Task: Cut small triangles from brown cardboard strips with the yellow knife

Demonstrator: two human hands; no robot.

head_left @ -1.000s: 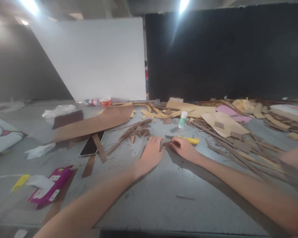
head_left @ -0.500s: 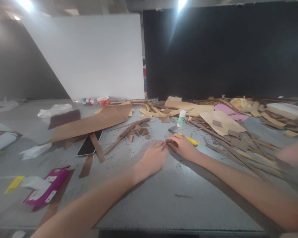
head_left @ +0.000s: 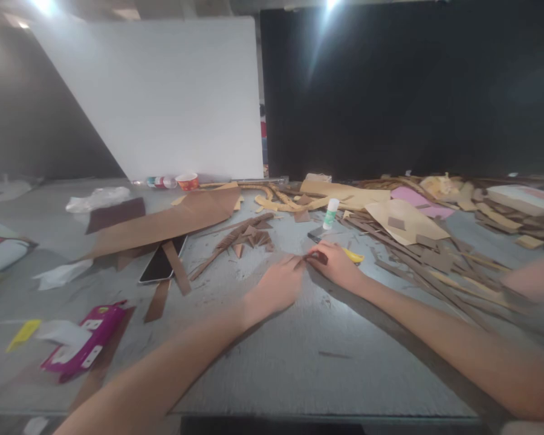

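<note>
My left hand [head_left: 280, 281] and my right hand [head_left: 338, 263] meet fingertip to fingertip over the middle of the grey table [head_left: 326, 386]. Both are closed, pinching a small dark brown scrap [head_left: 309, 257] that looks like paper or thin card and is mostly covered by the fingers. Just behind my right hand lies a yellow tool [head_left: 354, 256], partly hidden, with a dark flat piece [head_left: 317, 234] near it. A white and green glue stick [head_left: 330, 214] stands upright beyond. Left of it sits a brown layered paper shape [head_left: 236, 237] with pointed folds.
Brown strips [head_left: 403, 257] are heaped at the right, near another person's arm [head_left: 535, 278]. At left are a long brown sheet [head_left: 172, 223], a phone [head_left: 156, 264] under a strip, and a magenta tissue pack [head_left: 90, 347]. A red cup [head_left: 187, 181] stands at the back.
The fingers of my right hand have shifted slightly around the brown scrap, which shows less now. My left hand stays almost in place. The view has tilted a little.
</note>
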